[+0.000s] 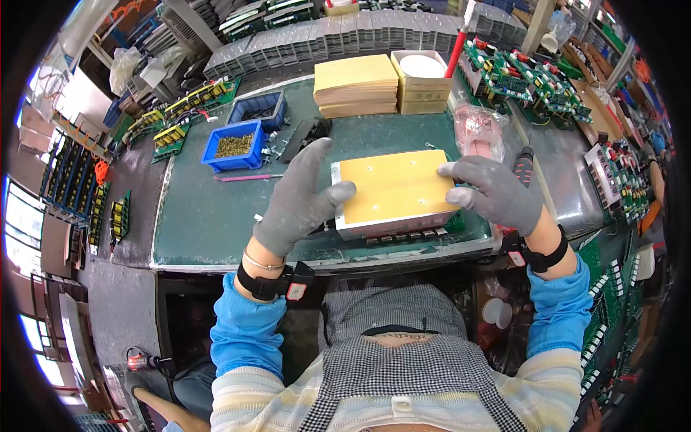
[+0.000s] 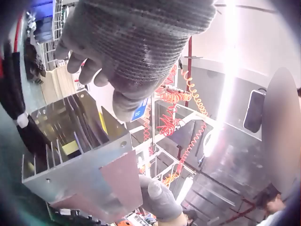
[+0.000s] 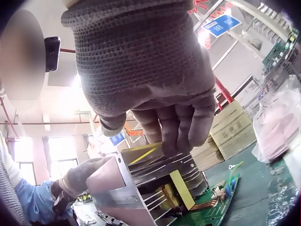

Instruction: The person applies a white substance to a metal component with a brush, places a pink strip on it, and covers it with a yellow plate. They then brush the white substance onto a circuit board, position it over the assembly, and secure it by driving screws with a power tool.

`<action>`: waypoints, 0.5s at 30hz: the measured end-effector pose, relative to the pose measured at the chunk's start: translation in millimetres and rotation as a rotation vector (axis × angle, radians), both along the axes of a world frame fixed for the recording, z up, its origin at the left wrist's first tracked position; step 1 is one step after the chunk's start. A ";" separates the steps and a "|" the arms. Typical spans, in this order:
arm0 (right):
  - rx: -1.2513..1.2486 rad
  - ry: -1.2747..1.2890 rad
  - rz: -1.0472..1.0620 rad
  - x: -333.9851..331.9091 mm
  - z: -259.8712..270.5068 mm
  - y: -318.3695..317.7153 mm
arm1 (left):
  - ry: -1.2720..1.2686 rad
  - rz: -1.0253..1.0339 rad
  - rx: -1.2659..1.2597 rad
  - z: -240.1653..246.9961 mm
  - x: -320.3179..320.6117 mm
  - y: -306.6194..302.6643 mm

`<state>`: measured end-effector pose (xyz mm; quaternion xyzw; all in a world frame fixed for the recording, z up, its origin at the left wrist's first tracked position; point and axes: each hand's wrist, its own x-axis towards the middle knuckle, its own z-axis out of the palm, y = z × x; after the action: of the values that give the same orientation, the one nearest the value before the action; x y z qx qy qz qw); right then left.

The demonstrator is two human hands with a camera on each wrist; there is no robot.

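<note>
A yellow sheet [image 1: 396, 186] lies on top of a finned metal heat sink [image 2: 89, 165], with its corners near small holes. Under the heat sink, a green circuit board [image 3: 207, 214] shows in the right wrist view. My gloved left hand [image 1: 294, 200] is at the sheet's left edge, its thumb tip over the metal rim and its fingers stretched upward. At the opposite edge, my gloved right hand [image 1: 500, 191] rests its fingertips and thumb on the sheet. The right wrist view shows those fingers [image 3: 169, 134] reaching down over the top of the heat sink.
Blue bins [image 1: 236, 146] of screws and dark parts stand at the left, beside a pink pen-like tool [image 1: 248, 177]. Behind are a stack of yellow sheets [image 1: 355, 86] and a cardboard box [image 1: 422, 90]. A screwdriver [image 1: 524, 165] and a pink plastic-wrapped pack [image 1: 481, 133] lie right.
</note>
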<state>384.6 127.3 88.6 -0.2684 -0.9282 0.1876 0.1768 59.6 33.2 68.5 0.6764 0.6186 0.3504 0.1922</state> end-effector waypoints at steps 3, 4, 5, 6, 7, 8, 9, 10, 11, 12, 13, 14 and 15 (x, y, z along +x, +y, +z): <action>-0.009 -0.008 0.007 -2.3 1.8 -0.5 | -0.139 0.034 -0.052 -8.0 -0.3 -0.2; -0.018 0.005 0.004 -2.0 1.5 -0.4 | -0.177 0.037 -0.073 -9.7 0.4 0.3; -0.028 0.018 0.000 -1.5 0.9 -0.6 | -0.214 0.039 -0.094 -11.7 0.8 0.8; -0.038 0.031 -0.004 -1.0 0.1 -1.1 | -0.281 0.025 -0.101 -15.5 0.4 1.5; -0.041 0.033 -0.005 -0.6 -1.1 -1.2 | -0.349 0.012 -0.108 -20.3 -0.3 2.3; -0.043 0.036 -0.004 -0.4 -2.1 -0.5 | -0.415 0.000 -0.113 -22.7 -1.2 2.8; -0.043 0.039 -0.003 -0.6 -2.6 0.1 | -0.419 -0.003 -0.116 -22.9 -1.5 3.5; -0.034 0.033 -0.005 -0.8 -2.8 0.3 | -0.423 -0.004 -0.118 -22.8 -1.3 4.4; -0.024 0.027 -0.006 -1.4 -2.6 0.7 | -0.426 -0.005 -0.119 -22.7 -1.1 5.0; -0.012 0.021 -0.005 -2.2 -2.3 1.3 | -0.444 -0.008 -0.143 -22.0 -1.4 4.9; -0.006 0.015 -0.005 -2.4 -1.5 1.3 | -0.462 -0.010 -0.167 -20.9 -1.7 4.6; 0.000 0.009 -0.003 -2.2 -0.3 0.4 | -0.479 -0.010 -0.191 -20.4 -2.0 4.0; 0.006 0.006 0.003 -2.5 0.6 -0.4 | -0.494 -0.022 -0.186 -21.2 -2.3 3.8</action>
<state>382.1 126.9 89.2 -0.2659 -0.9286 0.1861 0.1798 57.4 37.0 47.4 0.5565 0.5750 0.4447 0.4025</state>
